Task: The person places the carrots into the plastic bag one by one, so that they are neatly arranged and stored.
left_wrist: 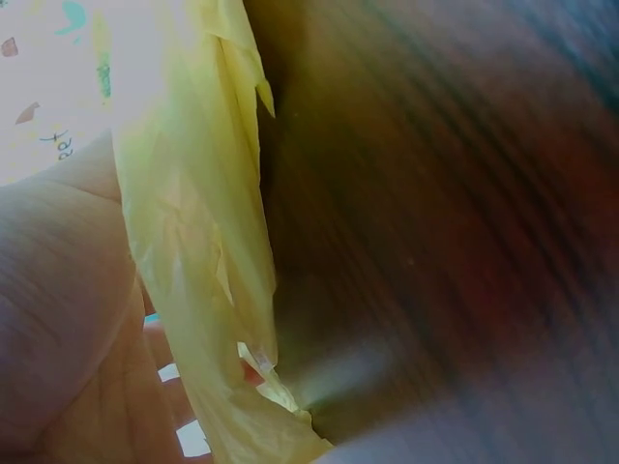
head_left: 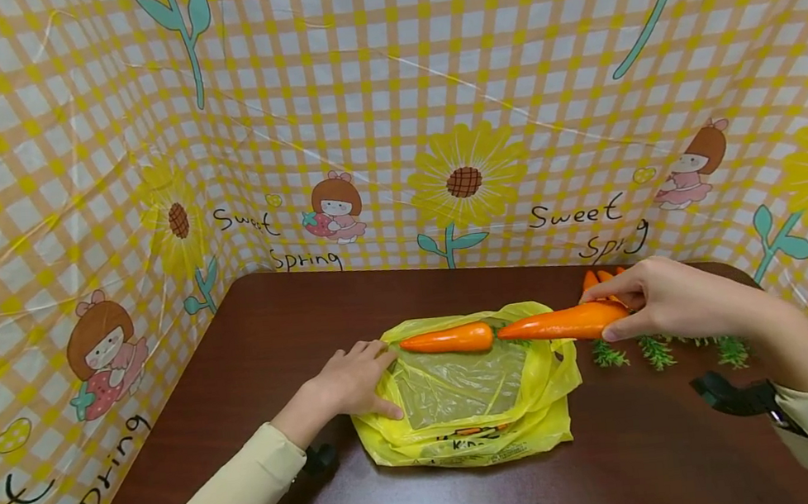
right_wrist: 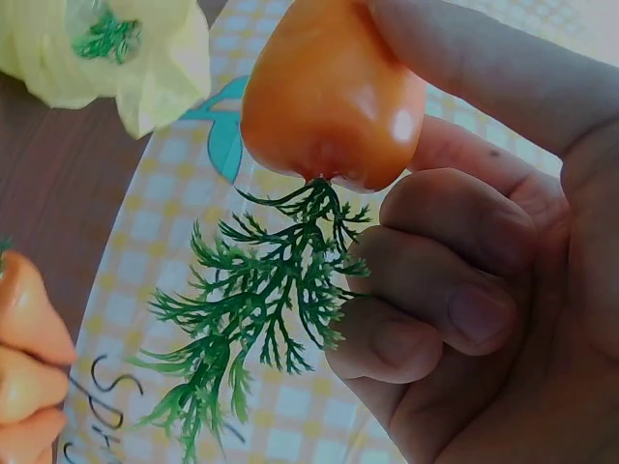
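My right hand (head_left: 667,301) pinches the thick end of an orange carrot (head_left: 558,323) between thumb and fingers; its tip points left over the bag. In the right wrist view, green leafy fronds (right_wrist: 290,280) hang from the carrot's top, and the other fingers curl inward. A yellow plastic bag (head_left: 470,440) lies with its mouth spread open. Another carrot (head_left: 447,339) lies along the far side of the bag's mouth. My left hand (head_left: 355,381) rests at the bag's left rim, fingers and thumb spread. In the left wrist view, the bag's plastic (left_wrist: 198,232) partly hides the fingers.
Several more carrots (head_left: 590,281) with green tops (head_left: 657,352) lie at the back right of the dark brown table (head_left: 284,315), partly behind my right hand. A checked cloth with sunflowers (head_left: 465,183) encloses the table's back and sides.
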`<state>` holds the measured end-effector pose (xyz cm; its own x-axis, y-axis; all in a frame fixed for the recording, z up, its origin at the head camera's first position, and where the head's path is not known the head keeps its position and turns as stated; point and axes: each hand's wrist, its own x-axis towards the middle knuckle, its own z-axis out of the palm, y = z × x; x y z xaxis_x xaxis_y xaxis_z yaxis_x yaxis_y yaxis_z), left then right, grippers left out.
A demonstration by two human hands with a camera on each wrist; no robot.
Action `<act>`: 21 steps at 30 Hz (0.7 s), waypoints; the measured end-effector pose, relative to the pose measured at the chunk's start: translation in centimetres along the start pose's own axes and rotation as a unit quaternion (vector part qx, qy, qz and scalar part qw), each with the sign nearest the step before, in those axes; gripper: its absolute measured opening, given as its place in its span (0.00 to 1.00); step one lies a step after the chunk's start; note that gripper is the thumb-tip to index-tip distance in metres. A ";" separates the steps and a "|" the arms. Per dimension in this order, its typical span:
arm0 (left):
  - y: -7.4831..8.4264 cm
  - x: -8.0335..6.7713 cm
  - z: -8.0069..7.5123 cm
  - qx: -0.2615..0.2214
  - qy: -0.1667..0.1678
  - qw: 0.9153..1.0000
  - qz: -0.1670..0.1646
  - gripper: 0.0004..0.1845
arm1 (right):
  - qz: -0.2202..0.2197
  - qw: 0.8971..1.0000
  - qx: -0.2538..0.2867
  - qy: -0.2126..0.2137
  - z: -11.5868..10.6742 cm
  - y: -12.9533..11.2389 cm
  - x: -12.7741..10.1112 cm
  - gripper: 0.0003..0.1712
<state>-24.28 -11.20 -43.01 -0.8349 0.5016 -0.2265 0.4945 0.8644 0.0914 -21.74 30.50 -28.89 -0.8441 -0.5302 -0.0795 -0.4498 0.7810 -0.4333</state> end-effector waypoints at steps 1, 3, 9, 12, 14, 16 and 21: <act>0.0 0.0 0.0 0.001 0.000 1.000 0.000 0.52 | -0.009 1.000 0.005 -0.005 0.1 -0.1 0.3 0.26; 0.0 0.0 0.0 0.003 0.000 1.000 -0.001 0.52 | -0.021 0.999 0.019 -0.018 0.2 -0.5 0.8 0.24; 0.0 0.0 0.1 0.007 0.000 1.000 -0.002 0.52 | -0.037 0.997 0.047 -0.054 0.3 -1.8 2.4 0.18; -0.1 0.0 0.2 0.006 0.000 1.000 -0.003 0.52 | -0.045 0.997 0.033 -0.053 0.3 -2.6 3.2 0.18; -0.1 0.0 0.2 0.006 0.000 1.000 -0.005 0.52 | -0.057 0.997 0.018 -0.048 0.3 -3.1 3.8 0.17; -0.1 0.0 0.1 0.004 0.000 1.000 -0.006 0.52 | -0.069 0.997 0.010 -0.045 0.4 -3.4 4.5 0.18; 0.1 0.0 0.1 0.000 -0.001 1.000 -0.001 0.52 | -0.099 0.994 0.000 -0.046 0.8 -3.9 5.9 0.16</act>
<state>-24.24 -11.13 -43.11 -0.8355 0.4998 -0.2284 0.4926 0.8654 0.0918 -24.73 24.02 -28.37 -0.7087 -0.7016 -0.0745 -0.6045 0.6583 -0.4486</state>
